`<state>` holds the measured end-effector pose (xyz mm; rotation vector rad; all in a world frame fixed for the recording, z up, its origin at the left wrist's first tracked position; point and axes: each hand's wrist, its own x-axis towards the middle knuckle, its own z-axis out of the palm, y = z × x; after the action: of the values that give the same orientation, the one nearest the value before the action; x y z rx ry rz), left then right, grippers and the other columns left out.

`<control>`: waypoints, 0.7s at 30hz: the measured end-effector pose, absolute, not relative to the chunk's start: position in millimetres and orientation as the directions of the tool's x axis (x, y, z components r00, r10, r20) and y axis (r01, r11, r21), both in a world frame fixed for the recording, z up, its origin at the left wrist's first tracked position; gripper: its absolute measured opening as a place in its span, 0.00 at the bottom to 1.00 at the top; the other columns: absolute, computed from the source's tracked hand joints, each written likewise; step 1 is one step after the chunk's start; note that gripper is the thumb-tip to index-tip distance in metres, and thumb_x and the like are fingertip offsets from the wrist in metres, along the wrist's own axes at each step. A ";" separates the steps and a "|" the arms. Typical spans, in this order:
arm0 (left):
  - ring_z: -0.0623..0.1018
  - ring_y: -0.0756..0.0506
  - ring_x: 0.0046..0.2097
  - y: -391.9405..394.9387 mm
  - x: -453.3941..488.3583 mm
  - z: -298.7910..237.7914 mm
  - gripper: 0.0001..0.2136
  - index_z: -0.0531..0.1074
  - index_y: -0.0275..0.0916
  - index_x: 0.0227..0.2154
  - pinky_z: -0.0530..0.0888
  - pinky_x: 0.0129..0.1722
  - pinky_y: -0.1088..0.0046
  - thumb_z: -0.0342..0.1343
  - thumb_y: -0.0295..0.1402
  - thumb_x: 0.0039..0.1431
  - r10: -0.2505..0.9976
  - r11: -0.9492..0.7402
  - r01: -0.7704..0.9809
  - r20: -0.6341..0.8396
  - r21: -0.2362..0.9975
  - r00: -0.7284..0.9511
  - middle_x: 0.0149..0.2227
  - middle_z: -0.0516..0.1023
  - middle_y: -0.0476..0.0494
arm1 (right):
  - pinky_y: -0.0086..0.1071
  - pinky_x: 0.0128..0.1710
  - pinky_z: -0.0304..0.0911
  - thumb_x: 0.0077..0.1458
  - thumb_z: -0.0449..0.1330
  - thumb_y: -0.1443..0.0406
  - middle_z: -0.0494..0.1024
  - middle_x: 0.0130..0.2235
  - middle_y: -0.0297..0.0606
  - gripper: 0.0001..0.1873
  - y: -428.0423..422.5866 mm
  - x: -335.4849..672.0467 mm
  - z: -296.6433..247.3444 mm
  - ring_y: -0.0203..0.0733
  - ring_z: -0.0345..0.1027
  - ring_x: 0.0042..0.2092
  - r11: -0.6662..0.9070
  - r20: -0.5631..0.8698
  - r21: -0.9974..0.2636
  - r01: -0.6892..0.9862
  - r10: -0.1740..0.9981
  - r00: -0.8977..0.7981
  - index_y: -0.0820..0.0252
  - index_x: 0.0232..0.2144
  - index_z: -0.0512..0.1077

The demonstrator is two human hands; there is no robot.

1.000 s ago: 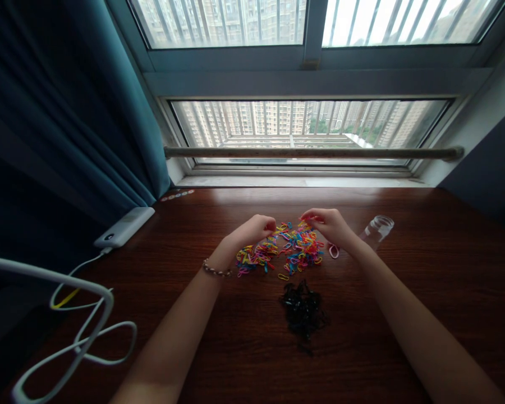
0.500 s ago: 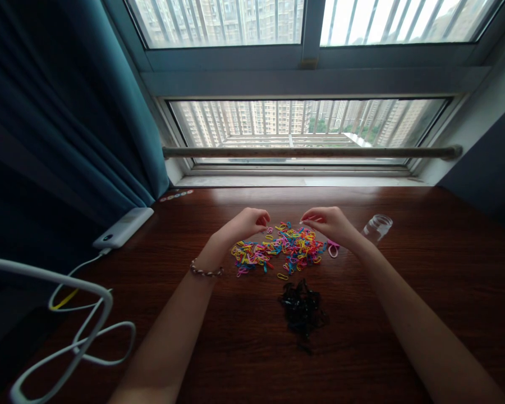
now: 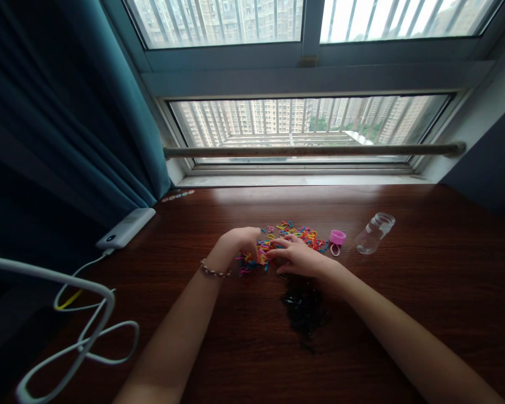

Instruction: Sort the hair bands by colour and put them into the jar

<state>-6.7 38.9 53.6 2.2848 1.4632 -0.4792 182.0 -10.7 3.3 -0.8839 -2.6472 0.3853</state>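
Small coloured rubber bands (image 3: pixel 309 235) lie in a loose pile on the brown table. My left hand (image 3: pixel 244 241) is over the pile's left side, its fingers apart and pointing down among the bands. From the right, my right hand (image 3: pixel 298 257) reaches across the pile with its fingers spread, touching or just above the bands. Neither hand shows anything gripped. Just below my right hand is a heap of black rubber bands (image 3: pixel 303 308). A pink cap (image 3: pixel 337 237) with a loop stands right of the coloured pile.
A clear jar (image 3: pixel 372 234) lies tilted on its side at the right. On the left are a white power bank (image 3: pixel 126 227) with a cable and a thick white curved tube (image 3: pixel 67 279). A blue curtain (image 3: pixel 122 112) hangs beside the barred window.
Both hands have come down onto the coloured bands from the pile's far edge. My right hand has moved left and nearer, its fingers opening from a pinch, which uncovers the pink cap and jar.
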 end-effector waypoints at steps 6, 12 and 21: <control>0.70 0.50 0.25 35.9 3.5 52.6 0.05 0.72 0.36 0.25 0.61 0.21 0.79 0.55 0.27 0.41 0.762 -0.473 0.833 -0.343 0.286 0.550 0.24 0.74 0.48 | 0.32 0.42 0.59 0.50 0.57 0.72 0.74 0.37 0.41 0.09 4.0 188.6 -7.8 0.41 0.65 0.41 0.670 0.295 -0.375 0.641 0.742 -0.602 0.58 0.34 0.74; 0.73 0.47 0.32 44.1 -2.7 56.9 0.10 0.74 0.36 0.30 0.66 0.32 0.77 0.49 0.25 0.47 0.786 -0.550 0.761 -0.095 0.345 0.611 0.30 0.77 0.44 | 0.28 0.33 0.61 0.47 0.56 0.74 0.74 0.30 0.38 0.08 12.0 205.3 13.7 0.37 0.68 0.32 0.585 0.400 -0.525 0.618 0.811 -0.428 0.61 0.27 0.74; 0.72 0.46 0.41 41.0 -5.6 56.1 0.20 0.69 0.39 0.45 0.67 0.39 0.75 0.56 0.32 0.46 0.725 -0.572 0.680 -0.106 0.458 0.681 0.41 0.74 0.43 | 0.27 0.32 0.65 0.44 0.56 0.74 0.78 0.29 0.36 0.11 14.8 223.9 39.4 0.37 0.71 0.31 0.541 0.410 -0.629 0.558 0.841 -0.352 0.60 0.29 0.76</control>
<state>-5.6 41.0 56.1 2.4258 1.0875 0.1286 223.9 14.8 39.4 -1.1272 -2.0560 0.5004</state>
